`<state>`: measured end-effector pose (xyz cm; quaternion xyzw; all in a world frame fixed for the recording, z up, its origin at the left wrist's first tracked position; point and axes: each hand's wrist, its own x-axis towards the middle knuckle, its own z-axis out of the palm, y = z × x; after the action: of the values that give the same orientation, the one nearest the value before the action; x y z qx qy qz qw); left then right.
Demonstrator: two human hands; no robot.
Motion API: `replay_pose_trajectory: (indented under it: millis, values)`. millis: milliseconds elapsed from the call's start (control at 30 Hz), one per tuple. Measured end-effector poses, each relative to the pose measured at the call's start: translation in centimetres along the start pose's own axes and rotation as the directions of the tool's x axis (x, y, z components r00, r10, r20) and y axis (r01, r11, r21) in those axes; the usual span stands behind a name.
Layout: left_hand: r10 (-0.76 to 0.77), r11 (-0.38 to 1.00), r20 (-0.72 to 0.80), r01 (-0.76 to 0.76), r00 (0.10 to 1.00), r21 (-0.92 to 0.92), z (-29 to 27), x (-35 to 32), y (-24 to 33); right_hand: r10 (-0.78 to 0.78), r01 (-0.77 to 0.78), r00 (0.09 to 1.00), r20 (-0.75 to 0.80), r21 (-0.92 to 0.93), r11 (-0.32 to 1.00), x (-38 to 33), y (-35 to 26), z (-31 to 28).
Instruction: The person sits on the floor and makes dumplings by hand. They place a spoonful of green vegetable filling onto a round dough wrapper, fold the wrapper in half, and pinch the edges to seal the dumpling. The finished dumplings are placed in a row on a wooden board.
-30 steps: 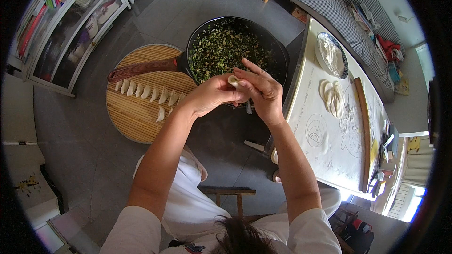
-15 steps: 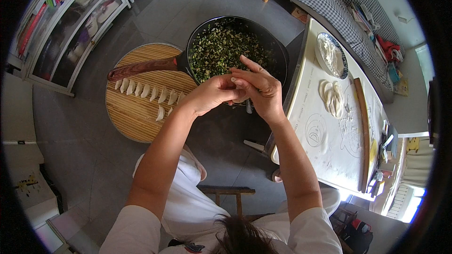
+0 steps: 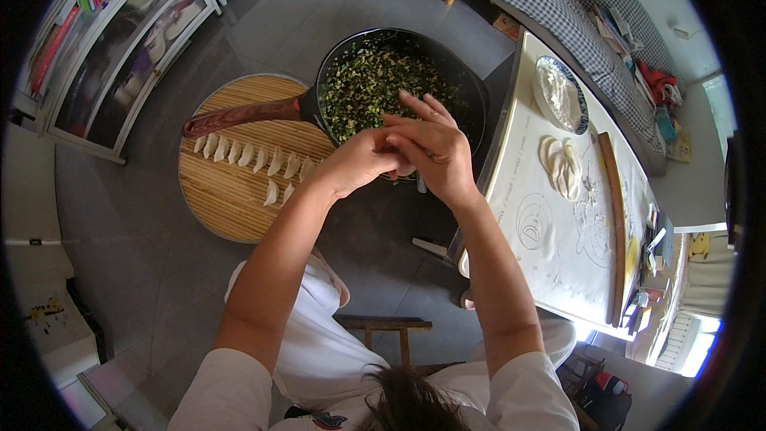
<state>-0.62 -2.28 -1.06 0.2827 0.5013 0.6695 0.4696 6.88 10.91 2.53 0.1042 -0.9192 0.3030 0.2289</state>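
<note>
The left hand (image 3: 365,161) and right hand (image 3: 440,156) meet over the near edge of a black pan (image 3: 475,104), fingertips drawn close together. The right hand lies across the left one's fingers, some of its own lifted and spread toward the far side. The grip looks nearly closed, but its inside is hidden – I cannot tell what, if anything, it has hold of.

Chopped green filling (image 3: 375,80) covers the pan's floor. The handle (image 3: 247,118) reaches left above a round board (image 3: 231,211), where pale dumplings (image 3: 246,154) lie in a row – two more sit nearer the person. On the table (image 3: 558,279) at right are a bowl (image 3: 585,112) of flour (image 3: 556,96), overlapping dough (image 3: 562,168) and a rolling pin (image 3: 613,227).
</note>
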Motion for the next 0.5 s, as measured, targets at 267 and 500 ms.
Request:
replay_pose_trajectory:
  millis: [267,500]
  values:
    - [0.056,0.864,-0.315,-0.204,0.948,-0.460,2.4,0.2,0.6,0.244,-0.164,0.942,-0.232,0.316,0.935,-0.9,-1.0,2.3]
    - [0.414,0.907,-0.467,-0.396,0.782,0.141,4.5,-0.1,0.3,0.537,-0.172,0.765,-0.356,0.691,0.702,0.5,-3.6,3.8]
